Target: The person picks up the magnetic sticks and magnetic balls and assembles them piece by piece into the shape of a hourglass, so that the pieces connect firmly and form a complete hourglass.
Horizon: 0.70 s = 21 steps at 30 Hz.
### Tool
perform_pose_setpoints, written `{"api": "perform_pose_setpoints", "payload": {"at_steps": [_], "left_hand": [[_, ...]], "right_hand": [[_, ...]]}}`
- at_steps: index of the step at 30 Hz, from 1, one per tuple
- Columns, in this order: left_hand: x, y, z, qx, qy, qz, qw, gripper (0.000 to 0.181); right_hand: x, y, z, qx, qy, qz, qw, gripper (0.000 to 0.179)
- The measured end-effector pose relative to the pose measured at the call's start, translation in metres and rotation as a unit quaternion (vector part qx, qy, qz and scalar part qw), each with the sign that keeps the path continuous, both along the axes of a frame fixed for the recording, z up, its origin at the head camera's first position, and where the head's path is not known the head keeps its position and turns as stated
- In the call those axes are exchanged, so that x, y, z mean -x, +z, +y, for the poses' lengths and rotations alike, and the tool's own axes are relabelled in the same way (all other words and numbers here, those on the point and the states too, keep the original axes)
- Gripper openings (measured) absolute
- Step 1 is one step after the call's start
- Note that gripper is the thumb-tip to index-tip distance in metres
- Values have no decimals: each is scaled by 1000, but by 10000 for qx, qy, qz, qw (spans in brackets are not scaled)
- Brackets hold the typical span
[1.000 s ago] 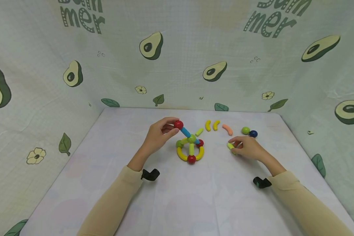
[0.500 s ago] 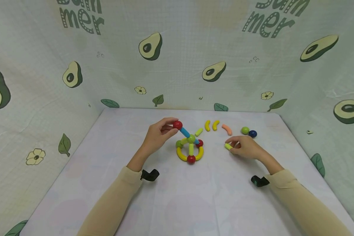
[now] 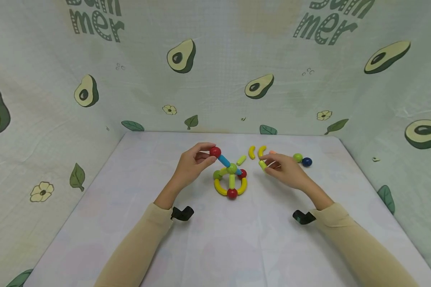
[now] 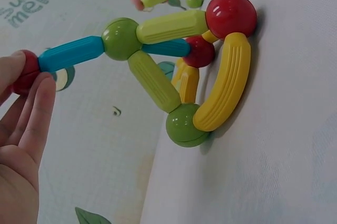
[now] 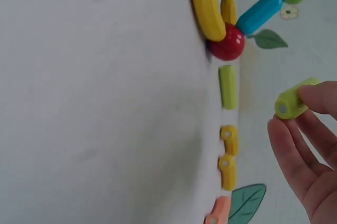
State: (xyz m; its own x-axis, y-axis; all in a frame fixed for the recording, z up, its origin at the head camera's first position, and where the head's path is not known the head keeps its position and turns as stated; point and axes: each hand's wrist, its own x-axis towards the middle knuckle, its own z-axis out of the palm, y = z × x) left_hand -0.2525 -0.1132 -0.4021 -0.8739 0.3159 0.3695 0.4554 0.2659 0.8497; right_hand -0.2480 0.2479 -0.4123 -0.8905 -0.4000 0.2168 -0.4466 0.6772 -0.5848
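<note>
My left hand (image 3: 192, 165) pinches a red ball (image 3: 215, 152) between thumb and fingers. From that ball a blue rod (image 4: 71, 54) runs to a green ball (image 4: 121, 39) at the top of a frame of magnetic rods and balls. Curved yellow rods (image 4: 226, 84) join red and green balls in a ring on the table below. Up off the table, my right hand (image 3: 287, 171) pinches a short light-green rod (image 5: 292, 100), to the right of the frame. A silvery magnet dot shows on the rod's end in the right wrist view.
Behind the frame lie another light-green rod (image 3: 241, 160), two curved yellow rods (image 3: 251, 152) and a pink curved rod (image 5: 220, 211), partly hidden in the head view. A green ball (image 3: 297, 158) and a dark blue ball (image 3: 307, 162) sit at the right. A patterned cloth (image 3: 215, 79) hangs around the table.
My right hand has lifted the light-green rod and brought it left and further back, towards the frame. My left hand stays on the red ball, almost still.
</note>
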Motion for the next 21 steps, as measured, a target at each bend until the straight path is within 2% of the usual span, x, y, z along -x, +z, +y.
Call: {"api": "perform_pose_setpoints", "payload": {"at_steps": [6, 13, 21], "left_hand": [[-1, 1, -1, -35, -15, -67, 10000, 42], [-1, 1, -2, -46, -29, -27, 10000, 42], [-1, 0, -3, -49, -43, -26, 10000, 47]], "right_hand": [[0, 14, -33, 566, -14, 111, 9983, 38], [-3, 29, -68, 1107, 233, 273, 9932, 38], [0, 32, -89, 1378, 417, 359, 9889, 37]]}}
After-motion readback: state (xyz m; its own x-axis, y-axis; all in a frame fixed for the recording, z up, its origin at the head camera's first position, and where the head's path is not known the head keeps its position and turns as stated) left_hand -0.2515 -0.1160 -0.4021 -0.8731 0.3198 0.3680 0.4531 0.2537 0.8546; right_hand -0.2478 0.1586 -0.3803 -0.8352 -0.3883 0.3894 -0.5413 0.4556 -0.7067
